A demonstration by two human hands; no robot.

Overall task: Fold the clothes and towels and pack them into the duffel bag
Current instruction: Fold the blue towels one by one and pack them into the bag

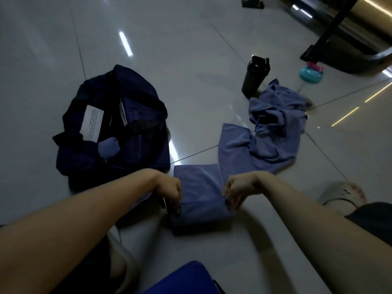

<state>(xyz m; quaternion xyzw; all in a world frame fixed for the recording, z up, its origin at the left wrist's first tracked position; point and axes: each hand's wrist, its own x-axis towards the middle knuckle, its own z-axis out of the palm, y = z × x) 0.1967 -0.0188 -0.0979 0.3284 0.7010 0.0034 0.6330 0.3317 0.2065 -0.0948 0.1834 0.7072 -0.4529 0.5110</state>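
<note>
Step in hand: folding one blue towel (199,200) on the floor (191,49), close in front of the seated person; I judge it is mid-fold, the near layer being doubled over the far one.
Left hand (169,188): its fingers (175,199) are curled down and pinch the towel's left edge at the fold.
Right hand (239,186): its fingers (230,199) are curled and pinch the right edge at the same fold line.
Where the towel lies: flat between both hands, its far edge touching or just beside a second stretch of blue cloth (275,132); I cannot tell whether they are one piece.
Duffel bag (118,85): to the left and just beyond the left hand, mouth open and sagging, with a pale blue item (108,147) already inside.
Left to do: the crumpled blue cloth to the right looks unfolded, so the task seems well short of done.
Next move calls for: laying the fold square, pressing it flat, then lifting the bundle leftward into the bag's mouth without letting the layers slip.
Edges: the bag's limp rim and strap (148,122) could catch the bundle.
Open room: bare floor lies between towel and bag, a short path.
Nearby: a black bottle (255,77) stands at the cloth's far end; a sandalled foot (341,196) rests to the right, well clear of that path.
</note>
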